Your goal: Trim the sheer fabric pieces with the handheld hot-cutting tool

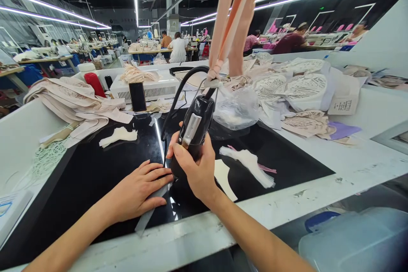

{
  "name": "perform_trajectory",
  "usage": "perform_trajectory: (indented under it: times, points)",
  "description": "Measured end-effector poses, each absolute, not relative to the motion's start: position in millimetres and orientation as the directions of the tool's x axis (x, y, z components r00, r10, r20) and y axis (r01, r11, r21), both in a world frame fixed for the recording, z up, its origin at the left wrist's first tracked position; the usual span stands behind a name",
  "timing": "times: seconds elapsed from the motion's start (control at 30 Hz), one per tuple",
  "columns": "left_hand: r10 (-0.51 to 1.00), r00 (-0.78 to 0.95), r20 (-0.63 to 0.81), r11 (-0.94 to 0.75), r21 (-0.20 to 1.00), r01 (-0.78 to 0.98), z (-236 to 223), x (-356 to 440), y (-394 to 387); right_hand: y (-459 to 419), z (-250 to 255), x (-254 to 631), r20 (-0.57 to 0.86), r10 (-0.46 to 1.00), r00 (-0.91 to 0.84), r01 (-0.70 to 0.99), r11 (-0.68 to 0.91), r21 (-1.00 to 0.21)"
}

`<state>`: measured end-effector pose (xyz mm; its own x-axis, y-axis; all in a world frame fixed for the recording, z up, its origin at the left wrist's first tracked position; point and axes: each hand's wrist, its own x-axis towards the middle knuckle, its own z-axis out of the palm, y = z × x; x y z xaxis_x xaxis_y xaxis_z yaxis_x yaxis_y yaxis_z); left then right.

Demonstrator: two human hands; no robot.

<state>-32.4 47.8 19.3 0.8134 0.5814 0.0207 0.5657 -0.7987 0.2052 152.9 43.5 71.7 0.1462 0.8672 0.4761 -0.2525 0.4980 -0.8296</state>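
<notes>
My right hand is wrapped round a black corded hand tool with a metal plate on its side. The tool stands upright over a glossy black work surface, and its lower end is mostly hidden. From its top, pink fabric strips run upward. My left hand lies flat with fingers stretched, just left of the tool, resting on a thin translucent strip. Right of the tool are a cream cut piece and a white cut piece beside a pink strip. Another cream piece lies to the left.
Beige fabric pieces are heaped at left, above pale green cord. A white vented box stands behind. Patterned pieces and a clear plastic bag lie at right. Below right is a translucent bin. People sit farther off.
</notes>
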Motion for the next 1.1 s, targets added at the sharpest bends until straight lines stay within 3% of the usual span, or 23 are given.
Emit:
perform_trajectory:
  times: [0.43,0.6,0.8,1.0,1.1]
  points:
    - [0.585,0.811,0.019,-0.789,0.247,0.563,20,-31,48,52,68,160,0.498,0.847,0.188,-0.249,0.531,-0.810]
    - [0.601,0.799,0.022,-0.753,0.350,0.557,21,-34,49,55,70,163,0.522,0.832,0.187,-0.259,0.554,-0.791]
    - [0.791,0.599,0.122,-0.557,0.547,0.625,22,-48,49,54,73,174,0.531,0.839,0.118,-0.170,0.544,-0.822]
    - [0.869,0.464,0.172,-0.486,0.475,0.734,18,-55,41,53,75,183,0.600,0.795,0.092,0.010,0.601,-0.799]
    - [0.877,0.443,0.187,-0.475,0.479,0.738,12,-52,37,52,68,191,0.679,0.708,0.195,0.141,0.665,-0.733]
